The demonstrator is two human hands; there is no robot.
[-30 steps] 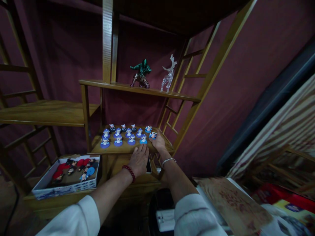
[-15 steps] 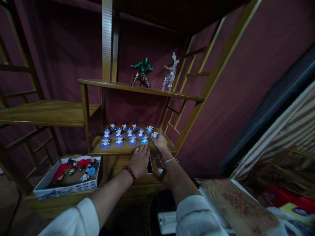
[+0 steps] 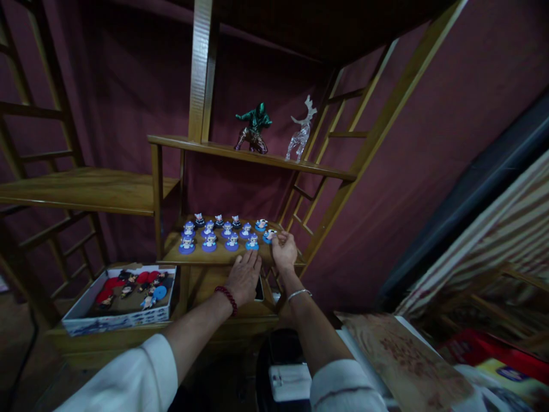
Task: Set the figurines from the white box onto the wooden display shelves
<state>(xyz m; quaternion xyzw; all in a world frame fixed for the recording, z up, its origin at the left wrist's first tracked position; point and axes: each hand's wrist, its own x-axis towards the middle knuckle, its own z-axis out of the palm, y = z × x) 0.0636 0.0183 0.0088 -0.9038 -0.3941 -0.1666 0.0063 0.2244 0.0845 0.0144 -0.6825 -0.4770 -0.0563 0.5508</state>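
Note:
Small figurines on round bases stand in rows on the lower wooden shelf (image 3: 171, 252). Several have purple bases, such as the front purple figurine (image 3: 231, 241). My left hand (image 3: 243, 278) lies open at the shelf's front edge, fingers stretched out just below a blue-based figurine (image 3: 251, 242). At the right end of the rows, my right hand (image 3: 285, 252) is beside a blue-based figurine with a black-and-white top (image 3: 269, 236). Its fingers are bent and slightly apart, with nothing visible between them. Whether the fingertips still touch that figurine is hard to see.
An open box (image 3: 115, 323) of red, black and blue figurines sits lower left. The shelf above bears a green figure (image 3: 255, 127) and a clear deer (image 3: 300, 134). A slanted shelf post (image 3: 377, 114) rises on the right. A white case (image 3: 290, 382) lies below my arms.
My right hand has drawn slightly right of the black-and-white-topped figurine, which stays on the shelf. My left hand holds nearly the same place. The view has shifted a little.

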